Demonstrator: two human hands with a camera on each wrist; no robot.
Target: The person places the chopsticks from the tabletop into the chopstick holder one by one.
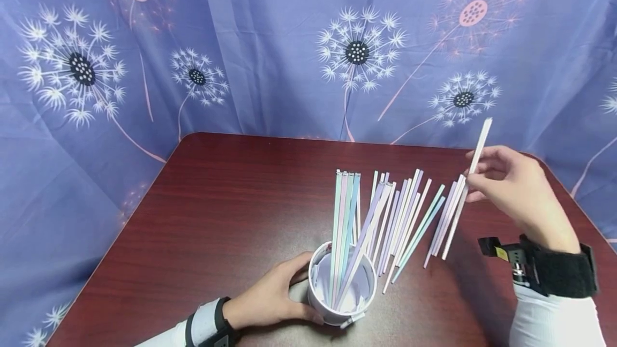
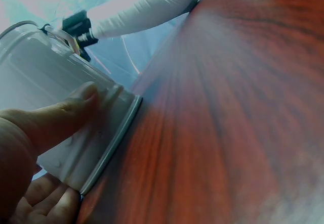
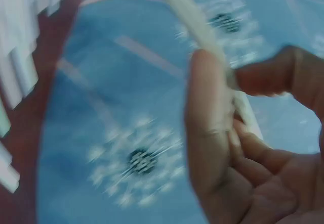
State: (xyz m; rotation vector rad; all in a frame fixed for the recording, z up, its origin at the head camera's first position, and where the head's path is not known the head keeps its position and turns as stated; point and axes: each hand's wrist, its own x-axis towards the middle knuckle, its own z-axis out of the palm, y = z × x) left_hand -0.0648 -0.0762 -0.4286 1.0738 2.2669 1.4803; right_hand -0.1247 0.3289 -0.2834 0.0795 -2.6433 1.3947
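Note:
In the head view my left hand (image 1: 272,296) grips the side of a white cup (image 1: 318,304), thumb at the near side and fingers behind. The left wrist view shows the thumb (image 2: 61,115) pressed along the cup's wall (image 2: 50,77), with fingertips near its base. Several long thin pastel sticks (image 1: 344,218) stand in the cup, leaning against its far rim. Over to the right, my right hand (image 1: 511,181) pinches a long white stick (image 1: 480,143) between thumb and fingers, its top end pointing up. The right wrist view shows this stick (image 3: 185,6) blurred.
Several loose sticks (image 1: 405,218) in white, lilac and green lie fanned out right of the cup. A smaller group (image 1: 443,218) lies beside the right hand. The dark red table (image 1: 217,202) meets a blue dandelion-print curtain (image 1: 270,58) at the back.

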